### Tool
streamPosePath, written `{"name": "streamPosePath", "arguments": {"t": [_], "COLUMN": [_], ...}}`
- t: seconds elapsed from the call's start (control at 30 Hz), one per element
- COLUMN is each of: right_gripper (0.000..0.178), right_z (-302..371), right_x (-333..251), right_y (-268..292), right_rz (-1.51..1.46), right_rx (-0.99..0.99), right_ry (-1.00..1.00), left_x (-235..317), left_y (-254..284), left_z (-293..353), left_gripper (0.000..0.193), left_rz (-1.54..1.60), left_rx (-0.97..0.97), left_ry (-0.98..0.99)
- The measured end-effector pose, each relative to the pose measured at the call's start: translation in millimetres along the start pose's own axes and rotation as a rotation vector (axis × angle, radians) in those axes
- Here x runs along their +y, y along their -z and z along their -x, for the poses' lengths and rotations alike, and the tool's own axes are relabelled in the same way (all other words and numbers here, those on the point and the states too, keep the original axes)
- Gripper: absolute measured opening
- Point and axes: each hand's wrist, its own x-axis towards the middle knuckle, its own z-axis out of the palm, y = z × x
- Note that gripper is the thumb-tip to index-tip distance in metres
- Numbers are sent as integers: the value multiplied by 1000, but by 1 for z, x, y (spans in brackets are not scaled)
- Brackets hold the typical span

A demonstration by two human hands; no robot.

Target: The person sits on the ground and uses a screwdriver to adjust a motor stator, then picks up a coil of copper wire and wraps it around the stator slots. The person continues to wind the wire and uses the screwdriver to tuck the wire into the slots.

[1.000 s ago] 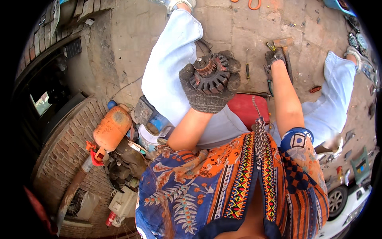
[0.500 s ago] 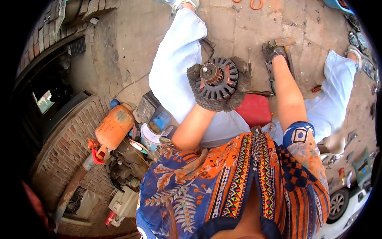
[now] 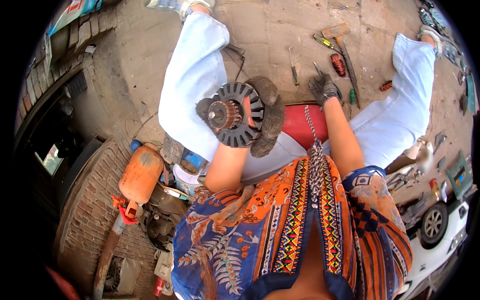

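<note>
Slotted rotor (image 3: 235,114) sits gripped in the gloved left hand (image 3: 270,117).

Patt. top (image 3: 280,230), lt-blue jeans (image 3: 192,80)

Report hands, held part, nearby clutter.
Left gloved hand holding round black slotted rotor. Right gloved hand at pointed metal tool, grip unclear. Reddish ridged bundle nearby.
</note>
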Motion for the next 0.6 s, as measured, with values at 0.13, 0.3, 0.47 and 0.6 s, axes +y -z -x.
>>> {"name": "streamPosePath", "arguments": {"t": [0.13, 0.3, 0.47, 0.6], "right_gripper": [43, 47, 36, 33], "right_z": [-1, 1, -41, -46], "right_x": [-7, -60, -91, -81], "right_y": [-18, -90, -94, -91], "right_rz": [-37, -232, -366, -322], "right_rx": [-63, 53, 277, 325], "right_ry": [77, 194, 188, 185], "left_x": [-4, -10, -11, -14], "left_y": [-14, -20, -24, -36], "left_z": [1, 1, -5, -4], "left_gripper": [45, 44, 42, 42], "left_rz": [-94, -139, -174, -221], "left_rx": [25, 22, 27, 55], "left_ry": [-32, -24, -5, -14]}}
